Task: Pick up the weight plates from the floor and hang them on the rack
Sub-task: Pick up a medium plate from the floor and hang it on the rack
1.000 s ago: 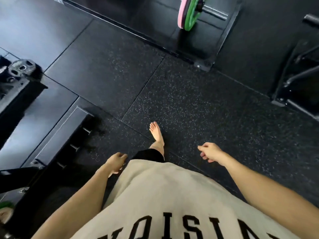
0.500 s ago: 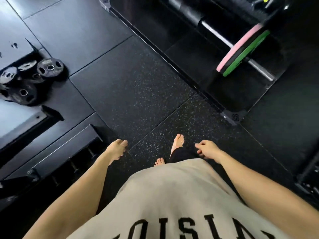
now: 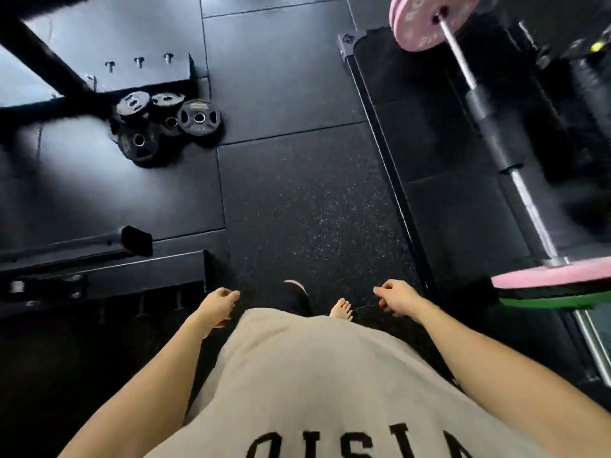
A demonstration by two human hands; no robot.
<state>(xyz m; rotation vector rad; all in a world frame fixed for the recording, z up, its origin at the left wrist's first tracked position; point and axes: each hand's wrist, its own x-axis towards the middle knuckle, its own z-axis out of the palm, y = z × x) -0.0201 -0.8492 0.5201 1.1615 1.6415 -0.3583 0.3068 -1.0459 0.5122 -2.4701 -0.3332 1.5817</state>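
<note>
Plates (image 3: 165,123) shifted toward center vs prev frame, piled on floor by rack (image 3: 139,71). Left hand (image 3: 216,307), right hand (image 3: 395,297) loosely curled, empty. Prob heavy, rigid; grab via rim cutouts.

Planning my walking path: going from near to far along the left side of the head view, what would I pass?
Left hand → black bench-like frame → cluster of black weight plates on the floor → rack base with pegs.
</note>
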